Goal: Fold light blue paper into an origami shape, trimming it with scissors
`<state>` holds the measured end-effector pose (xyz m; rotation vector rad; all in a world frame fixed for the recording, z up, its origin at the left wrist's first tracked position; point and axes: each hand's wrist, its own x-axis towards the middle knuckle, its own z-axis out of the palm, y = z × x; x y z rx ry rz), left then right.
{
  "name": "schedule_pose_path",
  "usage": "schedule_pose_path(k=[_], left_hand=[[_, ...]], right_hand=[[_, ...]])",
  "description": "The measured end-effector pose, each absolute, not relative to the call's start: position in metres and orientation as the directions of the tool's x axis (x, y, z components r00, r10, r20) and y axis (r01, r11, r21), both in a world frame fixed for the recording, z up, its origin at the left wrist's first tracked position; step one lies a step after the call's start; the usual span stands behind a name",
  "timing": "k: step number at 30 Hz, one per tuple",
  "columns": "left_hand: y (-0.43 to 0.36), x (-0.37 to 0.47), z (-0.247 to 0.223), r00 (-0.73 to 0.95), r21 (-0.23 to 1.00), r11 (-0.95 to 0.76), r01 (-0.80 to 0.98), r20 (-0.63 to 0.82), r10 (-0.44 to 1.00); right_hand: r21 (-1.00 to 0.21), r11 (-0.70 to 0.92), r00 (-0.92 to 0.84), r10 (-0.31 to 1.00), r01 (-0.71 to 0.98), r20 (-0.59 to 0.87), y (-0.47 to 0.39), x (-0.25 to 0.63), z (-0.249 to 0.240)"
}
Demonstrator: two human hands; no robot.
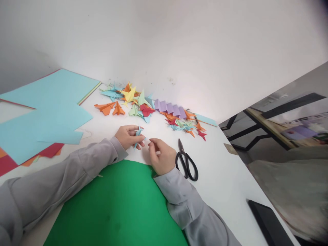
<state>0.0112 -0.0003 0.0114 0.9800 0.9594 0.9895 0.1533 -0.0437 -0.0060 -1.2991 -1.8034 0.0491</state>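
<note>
My left hand (126,137) holds a small light-blue folded paper piece (138,132) between thumb and fingers, with narrow pointed ends sticking out. Close on its right, my right hand (163,158) has thumb and forefinger pinched together, a small gap away from the paper. Whatever may be in that pinch is too small to make out. Both hands are just above the white table, beyond a green sheet (120,205). Black-handled scissors (185,159) lie right beside my right hand, blades pointing away.
Folded paper figures (130,94) in several colours are heaped along the wall, beside a purple pleated strip (170,108) and a second cluster (183,124). Large blue sheets (53,92) and coloured scraps (52,149) cover the left. A black phone-like object (269,222) lies near the right edge.
</note>
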Motion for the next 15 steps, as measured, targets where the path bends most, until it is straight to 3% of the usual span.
schedule_pose_path(k=[2,3,4,6,9,15], left_hand=[[0.000,0.012,0.012,0.247,0.954,0.223,-0.202,-0.171,0.954],[0.000,0.012,0.012,0.245,0.957,0.211,-0.199,-0.160,0.956],[0.000,0.012,0.012,0.248,0.960,0.200,-0.197,-0.149,0.957],[0.000,0.013,0.011,0.255,0.965,0.179,-0.193,-0.127,0.959],[-0.002,0.013,0.009,0.271,0.970,0.157,-0.185,-0.103,0.957],[-0.003,0.014,0.009,0.284,0.976,0.135,-0.173,-0.082,0.955]], right_hand=[[-0.866,0.213,0.132,0.945,0.453,0.301,-0.041,0.153,-0.004],[-0.960,0.064,0.146,0.983,0.273,0.107,-0.039,0.153,-0.002],[-0.992,-0.068,0.118,0.991,0.110,-0.055,-0.037,0.153,0.000],[-0.967,-0.231,0.044,0.970,-0.112,-0.237,-0.033,0.152,0.003],[-0.922,-0.301,-0.014,0.952,-0.243,-0.307,-0.030,0.153,0.007],[-0.920,-0.306,-0.049,0.952,-0.246,-0.303,-0.031,0.153,0.008]])
